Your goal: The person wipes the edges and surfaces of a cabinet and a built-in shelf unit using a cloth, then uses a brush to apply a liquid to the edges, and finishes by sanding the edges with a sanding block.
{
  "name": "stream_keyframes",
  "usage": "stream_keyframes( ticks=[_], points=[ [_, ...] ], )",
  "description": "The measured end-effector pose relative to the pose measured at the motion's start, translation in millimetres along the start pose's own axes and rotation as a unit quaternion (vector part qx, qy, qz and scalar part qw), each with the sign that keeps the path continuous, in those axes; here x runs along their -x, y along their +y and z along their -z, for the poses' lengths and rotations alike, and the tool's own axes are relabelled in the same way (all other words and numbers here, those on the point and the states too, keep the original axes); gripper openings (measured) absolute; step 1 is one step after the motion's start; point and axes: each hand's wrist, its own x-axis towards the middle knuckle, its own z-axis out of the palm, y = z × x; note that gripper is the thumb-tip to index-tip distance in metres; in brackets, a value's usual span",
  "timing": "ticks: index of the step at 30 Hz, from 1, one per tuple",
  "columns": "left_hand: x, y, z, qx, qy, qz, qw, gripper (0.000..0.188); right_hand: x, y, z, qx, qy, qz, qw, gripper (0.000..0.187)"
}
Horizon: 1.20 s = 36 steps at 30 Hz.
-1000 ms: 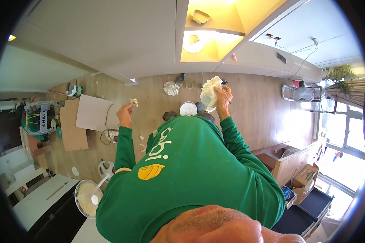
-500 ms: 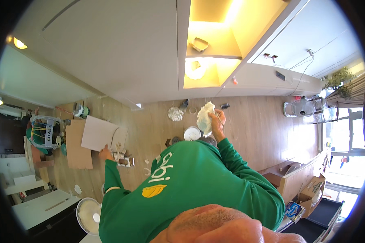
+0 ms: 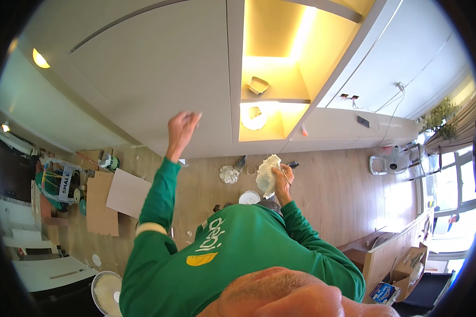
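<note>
My left hand [image 3: 182, 129] is raised in front of the pale cabinet door [image 3: 143, 90], its fingers curled together; what they hold, if anything, is too small to make out. Lower and to the right, my right hand [image 3: 283, 182] is closed on a crumpled whitish rag [image 3: 268, 177]. Beneath that hand, a white round tub or lid [image 3: 249, 197] rests on the floor by my body, partly hidden by the green shirt. Another crumpled white wad [image 3: 228, 174] lies on the floor near the foot of the cabinet.
A lit niche [image 3: 280, 79] in the cabinet holds a beige tray-like piece [image 3: 257, 85]. Cardboard sheets [image 3: 101, 203] lie at left, with a fan [image 3: 107, 293] nearer me. At right stand a clear-backed chair [image 3: 396, 161] and an open cardboard box [image 3: 410, 267].
My left hand has risen from beside the cardboard on the floor, moving right and up to the cabinet door. The right hand keeps hold of the rag. The view has tilted slightly upward.
</note>
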Motion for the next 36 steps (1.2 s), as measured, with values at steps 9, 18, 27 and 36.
stream_keyframes(
  ticks=[9, 18, 27, 36],
  points=[
    [-151.0, 220.8, -23.2, -0.090, 0.081, -0.272, 0.955, 0.046, -31.1, 2.2, 56.3, -0.051, 0.064, 0.022, 0.996, 0.036],
    [-199.2, 338.6, -15.6, -0.338, -0.161, 0.108, 0.921, 0.070, -72.7, 6.6, 102.6, -0.047, 0.087, 0.000, 0.995, 0.038],
    [-156.1, 217.7, -73.3, -0.201, 0.162, -0.176, 0.950, 0.060, -106.7, -0.1, 109.3, -0.050, 0.065, -0.022, 0.996, 0.037],
    [-129.6, 107.9, -91.2, -0.252, 0.082, -0.116, 0.957, 0.055, -123.7, 1.0, 103.3, -0.047, 0.023, -0.031, 0.998, 0.035]
  ],
)
